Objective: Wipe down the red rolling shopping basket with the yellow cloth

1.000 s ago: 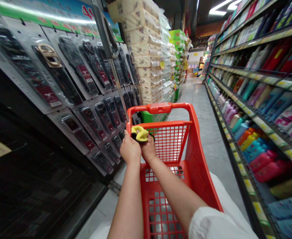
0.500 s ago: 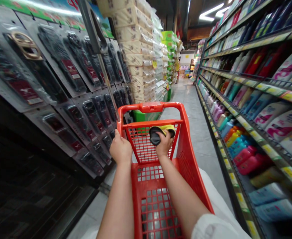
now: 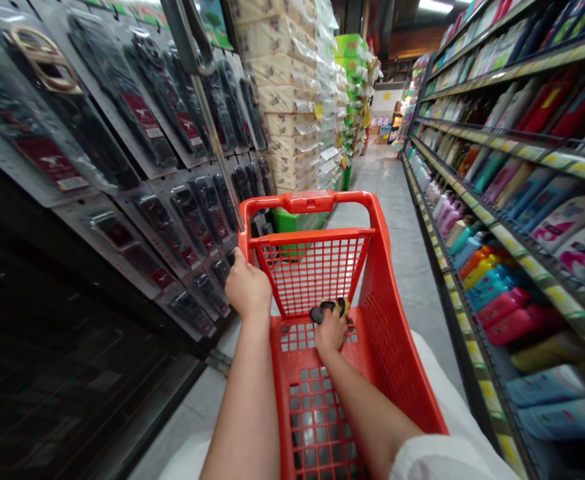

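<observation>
A red plastic shopping basket cart [image 3: 380, 333] with grid walls stands before me, its handle at the far end. My left hand [image 3: 249, 287] is wrapped round the cart's left rim, near the foot of a grey pole [image 3: 217, 143]. Inside the cart, low by the far grid wall, my right hand [image 3: 330, 328] is closed on a black and yellow object [image 3: 343, 307]. Dark rounded parts of it show on both sides of the fingers; the rest is hidden by the hand.
Packaged belts [image 3: 142, 120] hang on the left display. Stacked wrapped packs [image 3: 287, 93] stand beyond it. Shelves of bottles [image 3: 502, 300] line the right side. A grey tiled aisle [image 3: 387, 173] runs ahead between them.
My right hand has moved down into the cart with the black and yellow object. My left hand stays on the rim. The view has shifted slightly.
</observation>
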{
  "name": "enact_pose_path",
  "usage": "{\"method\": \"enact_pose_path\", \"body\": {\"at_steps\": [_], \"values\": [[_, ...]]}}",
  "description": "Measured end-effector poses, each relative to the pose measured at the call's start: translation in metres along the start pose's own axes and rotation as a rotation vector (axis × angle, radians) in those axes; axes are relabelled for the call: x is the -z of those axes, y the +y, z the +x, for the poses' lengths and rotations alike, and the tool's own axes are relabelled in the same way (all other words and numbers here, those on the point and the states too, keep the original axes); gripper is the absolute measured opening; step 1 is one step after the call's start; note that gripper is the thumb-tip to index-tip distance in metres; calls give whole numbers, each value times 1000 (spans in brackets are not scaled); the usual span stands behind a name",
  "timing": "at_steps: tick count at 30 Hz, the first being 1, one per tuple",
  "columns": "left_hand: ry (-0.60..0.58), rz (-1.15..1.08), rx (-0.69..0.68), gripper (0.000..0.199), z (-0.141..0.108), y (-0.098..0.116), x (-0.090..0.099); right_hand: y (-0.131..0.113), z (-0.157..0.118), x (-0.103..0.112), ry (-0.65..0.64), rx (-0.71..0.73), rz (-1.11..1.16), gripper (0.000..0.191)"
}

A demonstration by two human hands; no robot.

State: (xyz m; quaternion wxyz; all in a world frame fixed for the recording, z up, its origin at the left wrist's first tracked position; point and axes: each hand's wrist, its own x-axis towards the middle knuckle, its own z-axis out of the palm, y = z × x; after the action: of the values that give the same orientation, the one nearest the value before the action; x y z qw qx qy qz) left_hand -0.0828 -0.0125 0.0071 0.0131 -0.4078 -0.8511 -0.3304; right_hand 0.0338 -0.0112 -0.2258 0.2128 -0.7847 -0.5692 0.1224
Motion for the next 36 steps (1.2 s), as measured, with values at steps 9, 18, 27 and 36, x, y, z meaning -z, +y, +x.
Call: {"method": "enact_pose_path", "body": {"at_steps": [9,18,27,36], "values": [[-7,-15,4,54,1,-1,2,-37,-19,2,-443,803,-147,29],[-6,-51,6,53,2,-4,1,-38,-29,-9,-376,660,-133,33],[-23,-164,47,51,5,-6,4,-73,-26,-13,-532,679,-154,31],[-13,-179,48,50,4,-10,5,-56,-43,-5,-475,765,-125,31]]}}
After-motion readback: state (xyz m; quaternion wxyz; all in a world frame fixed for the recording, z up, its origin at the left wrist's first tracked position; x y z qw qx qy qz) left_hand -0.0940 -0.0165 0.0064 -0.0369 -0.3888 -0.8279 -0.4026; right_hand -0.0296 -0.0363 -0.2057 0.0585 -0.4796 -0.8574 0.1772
